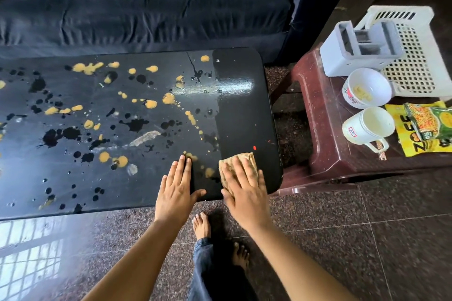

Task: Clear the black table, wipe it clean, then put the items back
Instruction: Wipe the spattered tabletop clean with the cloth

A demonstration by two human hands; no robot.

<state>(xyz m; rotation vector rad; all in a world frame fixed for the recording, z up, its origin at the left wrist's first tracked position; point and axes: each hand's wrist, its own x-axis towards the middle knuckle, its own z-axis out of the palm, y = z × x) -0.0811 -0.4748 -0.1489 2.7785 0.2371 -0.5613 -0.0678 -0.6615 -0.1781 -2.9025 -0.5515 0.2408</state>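
Both hands are down flat on the black bench. My left hand lies spread, palm down, fingers straight, near the front edge. Just right of it, my right hand presses straight fingers onto the tan cloth. The cloth sits at the bench's near right corner, with its long axis running front to back and its far end pointing toward the dark sofa. The bench itself stretches left to right. It's splattered with yellow and black blotches, apart from a glossy strip on the right. On the maroon stool beside it I see a bowl, a mug, a grey holder, a white basket and snack packets.
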